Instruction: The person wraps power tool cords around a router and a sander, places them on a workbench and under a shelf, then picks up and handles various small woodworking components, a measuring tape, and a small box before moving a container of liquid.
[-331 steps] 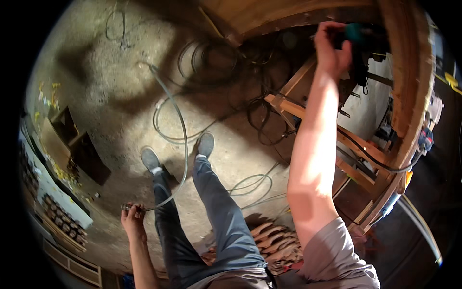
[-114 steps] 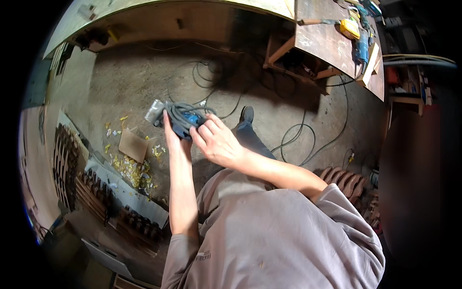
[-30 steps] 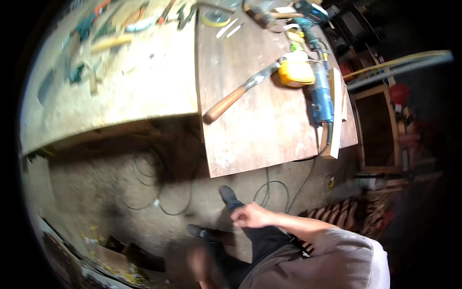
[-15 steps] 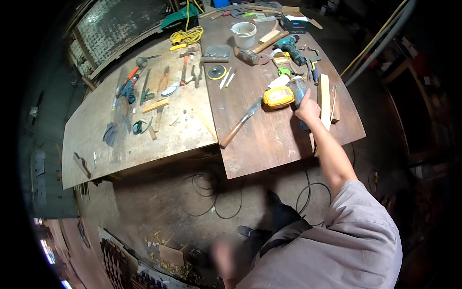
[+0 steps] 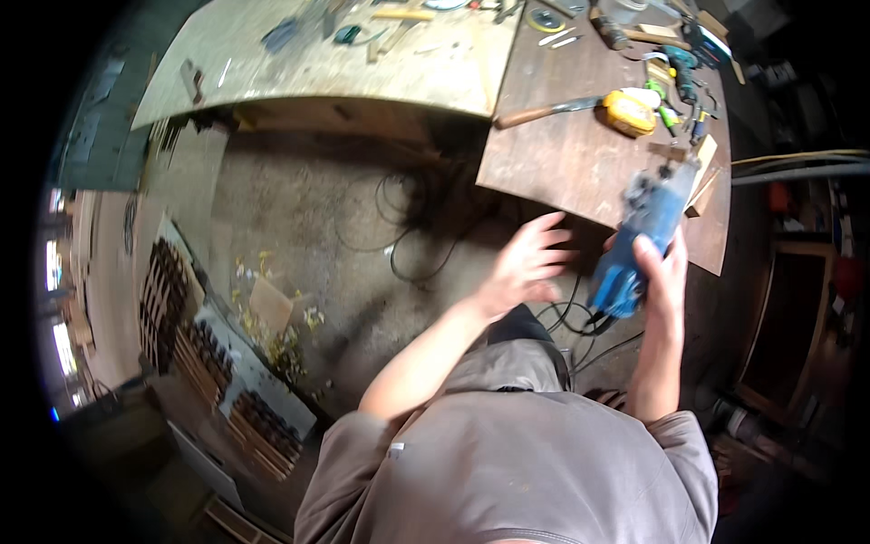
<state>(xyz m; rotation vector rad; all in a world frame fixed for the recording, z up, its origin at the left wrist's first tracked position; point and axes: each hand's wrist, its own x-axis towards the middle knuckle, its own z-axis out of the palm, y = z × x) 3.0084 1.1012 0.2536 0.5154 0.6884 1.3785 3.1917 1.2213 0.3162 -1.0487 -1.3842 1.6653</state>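
My right hand [image 5: 668, 267] grips a blue corded power tool, which looks like a trim router [image 5: 625, 263], by its body, with the fingers wrapped round it. The tool is tilted in front of the dark table's near edge, its clear and metal end pointing up toward the tabletop, slightly blurred. To its left, my left hand [image 5: 526, 267] hangs in the air with fingers spread, holding nothing and apart from the tool. A yellow container [image 5: 629, 112] lies on the dark table [image 5: 544, 168] beyond the tool. Beside it rests a long flat blade with a wooden handle [image 5: 535, 116].
A wooden mallet [image 5: 609, 29], a green drill [image 5: 681, 74] and a pale wood strip [image 5: 703, 159] lie on the dark table. The lighter table [image 5: 308, 72] adjoins on the left. Black cable [image 5: 421, 272] loops on the floor. A rack of tools [image 5: 204, 363] stands lower left.
My right hand has lifted the blue power tool off the table and brought it toward me. My left hand has risen toward it. The view has shifted, with the tables now higher in the picture.
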